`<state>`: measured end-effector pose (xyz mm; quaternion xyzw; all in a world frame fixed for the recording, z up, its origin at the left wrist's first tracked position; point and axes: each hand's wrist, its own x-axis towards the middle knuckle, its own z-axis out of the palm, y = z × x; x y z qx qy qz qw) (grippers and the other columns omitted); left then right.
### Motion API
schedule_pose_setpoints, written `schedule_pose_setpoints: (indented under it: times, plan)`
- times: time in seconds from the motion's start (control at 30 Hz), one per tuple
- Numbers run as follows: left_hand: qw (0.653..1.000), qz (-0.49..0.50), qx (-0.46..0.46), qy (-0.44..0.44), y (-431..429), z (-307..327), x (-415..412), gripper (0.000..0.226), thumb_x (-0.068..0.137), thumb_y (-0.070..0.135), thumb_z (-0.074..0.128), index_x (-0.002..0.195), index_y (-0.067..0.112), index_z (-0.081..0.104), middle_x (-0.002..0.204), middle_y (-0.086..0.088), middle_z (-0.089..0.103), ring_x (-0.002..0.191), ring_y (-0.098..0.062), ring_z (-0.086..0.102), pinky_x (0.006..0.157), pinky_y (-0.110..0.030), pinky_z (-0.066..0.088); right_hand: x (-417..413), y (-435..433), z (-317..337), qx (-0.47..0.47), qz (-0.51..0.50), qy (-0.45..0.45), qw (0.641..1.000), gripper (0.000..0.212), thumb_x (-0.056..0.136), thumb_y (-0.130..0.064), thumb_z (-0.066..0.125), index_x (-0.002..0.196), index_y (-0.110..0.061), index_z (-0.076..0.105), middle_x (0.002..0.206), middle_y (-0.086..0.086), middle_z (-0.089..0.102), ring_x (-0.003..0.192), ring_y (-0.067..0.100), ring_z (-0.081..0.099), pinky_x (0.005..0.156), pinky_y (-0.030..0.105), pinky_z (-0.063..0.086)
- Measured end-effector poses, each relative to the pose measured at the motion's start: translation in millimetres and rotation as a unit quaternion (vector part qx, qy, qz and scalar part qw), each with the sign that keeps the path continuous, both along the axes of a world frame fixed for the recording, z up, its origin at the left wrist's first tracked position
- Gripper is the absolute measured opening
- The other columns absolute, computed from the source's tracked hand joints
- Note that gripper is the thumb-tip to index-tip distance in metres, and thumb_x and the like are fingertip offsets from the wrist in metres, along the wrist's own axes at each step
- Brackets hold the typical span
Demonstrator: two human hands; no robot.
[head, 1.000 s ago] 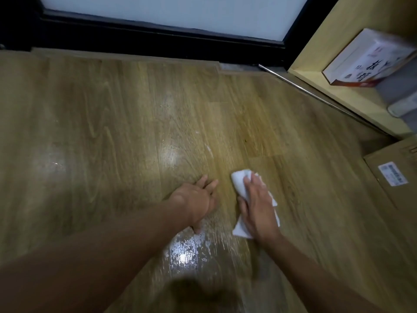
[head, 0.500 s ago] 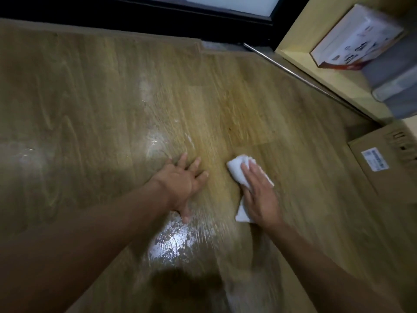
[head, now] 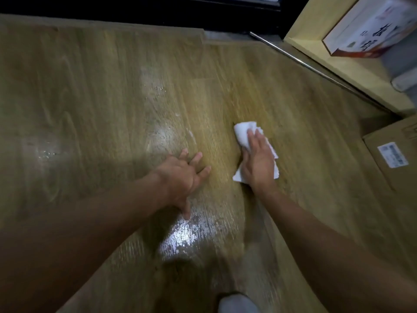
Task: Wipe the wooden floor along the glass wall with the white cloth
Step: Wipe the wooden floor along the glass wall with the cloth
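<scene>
Cloth (head: 242, 132), white and crumpled, flat on wooden floor (head: 101, 98) under right hand (head: 259, 163), straight fingers pressing down on it, nothing gripped. Left hand (head: 180, 177) just beside, fingers spread, resting bare on floor. Wet patch (head: 180, 236) behind left hand's thumb; cardboard box (head: 404, 141) off beyond right hand.

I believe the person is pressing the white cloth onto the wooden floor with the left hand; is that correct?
Not quite. The head view shows the right hand pressing the white cloth onto the wooden floor. The left hand holds nothing and rests on the boards beside it.
</scene>
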<state>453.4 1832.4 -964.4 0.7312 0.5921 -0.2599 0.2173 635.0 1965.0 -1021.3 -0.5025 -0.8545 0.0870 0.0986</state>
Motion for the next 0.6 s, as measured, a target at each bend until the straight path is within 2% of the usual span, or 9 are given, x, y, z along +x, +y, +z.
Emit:
schedule_pose_setpoints:
  times: [0.1, 0.17, 0.23, 0.33, 0.43, 0.47, 0.53, 0.6]
  plan:
    - [1.0, 0.001, 0.001, 0.0, 3, 6, 4, 0.112, 0.074, 0.072, 0.055, 0.152, 0.022, -0.009, 0.158, -0.018, -0.013, 0.145, -0.043, 0.002, 0.117, -0.05, 0.02, 35, -15, 5, -0.034, 0.155, 0.027, 0.987, 0.049, 0.093, -0.008, 0.046, 0.142, -0.006, 0.04, 0.149, 0.015, 0.037, 0.14, 0.026, 0.033, 0.117, 0.037, 0.023]
    - [1.0, 0.0, -0.012, -0.006, 7, 11, 9, 0.111, 0.078, 0.066, 0.057, 0.152, 0.016, -0.008, 0.157, -0.023, -0.008, 0.145, -0.042, 0.0, 0.12, -0.046, 0.01, 75, -11, 8, -0.028, 0.172, 0.031, 0.984, 0.049, 0.091, -0.01, 0.043, 0.14, -0.005, 0.043, 0.148, 0.012, 0.04, 0.139, 0.025, 0.036, 0.116, 0.037, 0.026]
    - [1.0, -0.011, -0.022, -0.01, 10, 15, 13, 0.109, 0.079, 0.061, 0.059, 0.152, 0.011, -0.006, 0.157, -0.025, 0.0, 0.146, -0.039, 0.001, 0.12, -0.045, 0.003, 99, 6, 11, -0.024, 0.071, 0.039, 0.996, 0.049, 0.092, -0.009, 0.044, 0.141, -0.004, 0.041, 0.149, 0.011, 0.038, 0.139, 0.027, 0.036, 0.115, 0.039, 0.027]
    - [1.0, -0.014, -0.026, -0.01, 17, 20, 18, 0.107, 0.077, 0.059, 0.064, 0.152, 0.01, 0.004, 0.157, -0.02, 0.016, 0.146, -0.035, 0.011, 0.12, -0.044, 0.008, 78, 45, 11, -0.03, -0.116, 0.036, 0.992, 0.052, 0.094, -0.006, 0.045, 0.145, -0.006, 0.034, 0.15, 0.017, 0.034, 0.14, 0.031, 0.032, 0.116, 0.039, 0.024]
    - [1.0, -0.021, -0.016, 0.004, 19, 20, 22, 0.107, 0.077, 0.059, 0.065, 0.151, 0.011, 0.004, 0.155, -0.019, 0.023, 0.145, -0.034, 0.015, 0.119, -0.045, 0.012, 23, 68, 7, -0.036, -0.19, -0.004, 0.981, 0.056, 0.097, -0.014, 0.04, 0.148, -0.002, 0.021, 0.153, 0.023, 0.024, 0.142, 0.034, 0.024, 0.116, 0.039, 0.019]
    - [0.999, -0.029, -0.01, 0.011, 19, 19, 22, 0.107, 0.078, 0.058, 0.064, 0.152, 0.011, 0.001, 0.155, -0.02, 0.023, 0.145, -0.035, 0.014, 0.119, -0.046, 0.012, 4, 62, 4, -0.039, -0.174, -0.011, 0.984, 0.055, 0.099, -0.016, 0.037, 0.148, -0.001, 0.018, 0.155, 0.023, 0.02, 0.143, 0.034, 0.021, 0.117, 0.04, 0.018]
    - [1.0, -0.022, -0.001, 0.007, 16, 17, 21, 0.109, 0.079, 0.058, 0.064, 0.152, 0.012, -0.002, 0.155, -0.022, 0.02, 0.145, -0.036, 0.012, 0.119, -0.045, 0.01, -21, 35, -3, -0.022, -0.059, -0.02, 0.998, 0.053, 0.102, -0.019, 0.033, 0.149, -0.003, 0.015, 0.158, 0.018, 0.015, 0.146, 0.03, 0.014, 0.119, 0.038, 0.012]
    - [1.0, -0.004, 0.007, -0.002, 12, 13, 17, 0.11, 0.077, 0.06, 0.063, 0.152, 0.014, -0.004, 0.157, -0.024, 0.011, 0.145, -0.039, 0.01, 0.118, -0.043, 0.008, -13, 9, 0, -0.033, 0.094, 0.022, 0.995, 0.05, 0.1, -0.019, 0.041, 0.147, -0.005, 0.029, 0.155, 0.015, 0.026, 0.145, 0.027, 0.021, 0.119, 0.039, 0.017]
